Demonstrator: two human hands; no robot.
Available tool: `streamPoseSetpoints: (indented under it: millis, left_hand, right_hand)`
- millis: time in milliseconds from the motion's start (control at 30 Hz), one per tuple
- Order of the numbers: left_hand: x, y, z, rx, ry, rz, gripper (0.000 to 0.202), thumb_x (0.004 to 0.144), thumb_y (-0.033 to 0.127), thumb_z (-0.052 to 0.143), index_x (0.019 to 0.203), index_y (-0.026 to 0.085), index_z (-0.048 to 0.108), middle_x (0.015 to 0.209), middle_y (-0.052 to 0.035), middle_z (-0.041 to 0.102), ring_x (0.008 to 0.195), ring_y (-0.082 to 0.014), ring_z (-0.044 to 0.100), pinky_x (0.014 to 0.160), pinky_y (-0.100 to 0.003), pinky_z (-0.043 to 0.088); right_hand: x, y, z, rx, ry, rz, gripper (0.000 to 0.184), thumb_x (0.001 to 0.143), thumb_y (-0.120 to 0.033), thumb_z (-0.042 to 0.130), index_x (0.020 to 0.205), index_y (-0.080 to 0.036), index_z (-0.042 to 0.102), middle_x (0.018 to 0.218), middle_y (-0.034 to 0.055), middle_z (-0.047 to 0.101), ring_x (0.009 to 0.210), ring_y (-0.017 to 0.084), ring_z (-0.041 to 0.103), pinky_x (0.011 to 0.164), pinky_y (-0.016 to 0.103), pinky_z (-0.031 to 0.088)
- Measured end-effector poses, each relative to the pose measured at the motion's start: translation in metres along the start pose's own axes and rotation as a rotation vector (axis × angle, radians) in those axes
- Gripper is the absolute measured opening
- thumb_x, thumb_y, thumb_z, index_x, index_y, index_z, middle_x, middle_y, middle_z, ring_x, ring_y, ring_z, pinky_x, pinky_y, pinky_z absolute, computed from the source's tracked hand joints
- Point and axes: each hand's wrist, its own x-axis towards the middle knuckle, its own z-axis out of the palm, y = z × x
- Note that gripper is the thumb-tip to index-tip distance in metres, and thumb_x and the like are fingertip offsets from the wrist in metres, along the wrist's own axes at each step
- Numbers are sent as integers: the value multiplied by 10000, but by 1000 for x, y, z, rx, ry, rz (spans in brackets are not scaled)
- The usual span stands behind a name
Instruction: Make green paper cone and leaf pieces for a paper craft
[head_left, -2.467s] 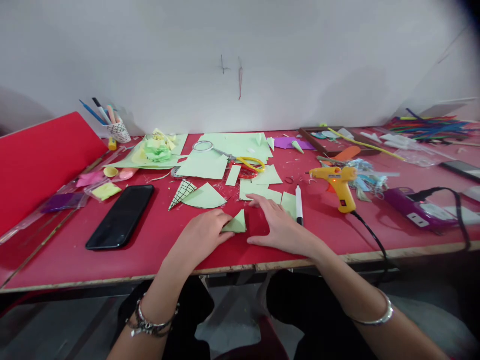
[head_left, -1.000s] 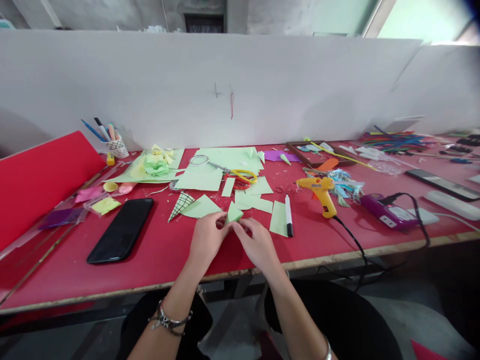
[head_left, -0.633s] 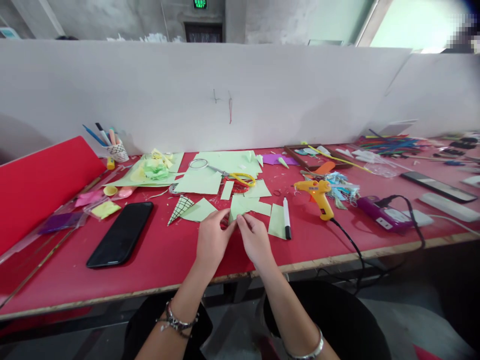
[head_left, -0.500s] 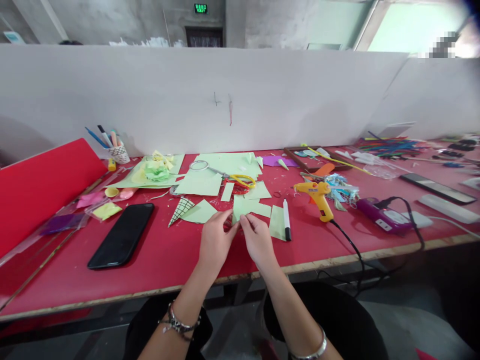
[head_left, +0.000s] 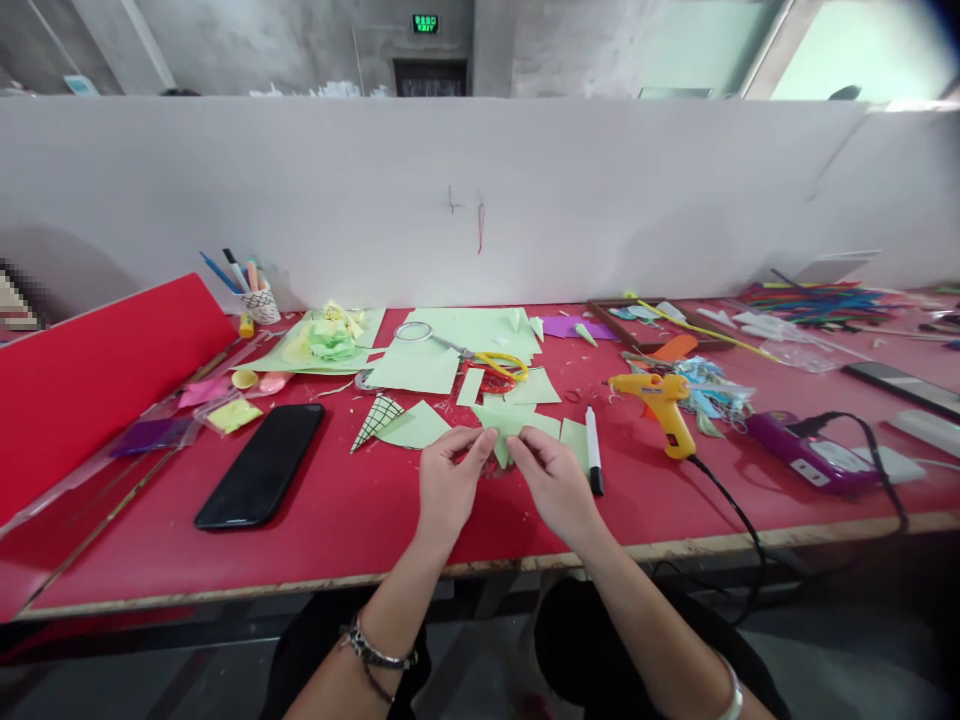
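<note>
A small light green paper piece [head_left: 501,440] is held between both hands just above the red table [head_left: 337,520]. My left hand [head_left: 448,484] pinches its left edge with thumb and fingers. My right hand [head_left: 553,482] pinches its right side, fingers curled. More green paper scraps [head_left: 517,420] lie just behind the hands. A green cone with a black grid [head_left: 377,417] lies to the left of them, and a black marker [head_left: 592,450] lies to the right.
A black phone [head_left: 261,464] lies at the left. A yellow glue gun [head_left: 661,398] with a black cord stands to the right, beside a purple power strip [head_left: 814,452]. Scissors [head_left: 480,358], green sheets [head_left: 457,335], a pen cup [head_left: 259,296] and a red board [head_left: 90,370] are behind.
The green paper lay on the table under my hands; both hands have since lifted it and work it between the fingertips. The view has tilted up and shifted slightly.
</note>
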Motion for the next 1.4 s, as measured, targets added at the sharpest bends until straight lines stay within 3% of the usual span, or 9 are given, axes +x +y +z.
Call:
streamPoseSetpoints:
  millis: [167, 467, 633, 733, 933, 1233, 1400]
  left_hand:
    - [1, 6, 4, -117, 68, -69, 204, 693, 328, 612, 689, 126, 637, 570, 20, 546, 510, -85, 472, 489, -192, 397]
    - [0, 1, 14, -315, 6, -174, 178, 682, 289, 628, 645, 119, 592, 572, 28, 526, 490, -75, 486, 464, -192, 445]
    - [-2, 3, 16, -308, 21, -224, 189, 677, 303, 631, 678, 114, 617, 570, 20, 537, 541, -75, 496, 488, -168, 454]
    - [-2, 4, 16, -267, 45, -231, 188, 672, 302, 634, 674, 115, 626, 568, 17, 552, 546, -75, 506, 506, -164, 458]
    - [-1, 1, 17, -231, 61, -243, 192, 670, 312, 638, 713, 126, 639, 604, 11, 582, 576, -89, 535, 526, -176, 471]
    - [-1, 2, 17, -180, 67, -227, 192, 665, 303, 635, 720, 118, 630, 608, 1, 590, 584, -106, 548, 555, -202, 478]
    - [0, 0, 15, -134, 84, -164, 161, 673, 289, 620, 697, 131, 599, 589, 19, 568, 522, -92, 534, 524, -198, 456]
  right_hand:
    - [2, 2, 3, 215, -81, -47, 113, 741, -278, 551, 784, -181, 513, 673, -11, 565, 629, 131, 548, 607, 259, 446]
    - [-1, 7, -3, 91, 37, 17, 228, 774, -301, 500, 593, -190, 415, 468, -58, 452, 437, 91, 468, 465, 213, 388]
    - [0, 14, -5, -74, 87, -42, 108, 772, -281, 491, 773, -174, 505, 551, -34, 478, 501, 107, 480, 464, 212, 391]
    - [-1, 17, -4, -283, 183, -133, 228, 761, -255, 503, 967, -158, 514, 640, 3, 541, 549, 131, 505, 513, 241, 424]
    - [-2, 20, -5, -573, 152, -233, 253, 826, -263, 387, 969, -121, 540, 789, 116, 615, 695, 210, 569, 608, 319, 454]
    - [-5, 19, -6, -470, 100, -220, 168, 829, -244, 396, 883, -172, 538, 722, 69, 597, 657, 194, 552, 590, 293, 430]
    - [-5, 14, -7, -280, 97, -205, 135, 823, -269, 432, 795, -186, 534, 701, 32, 553, 646, 154, 530, 604, 255, 431]
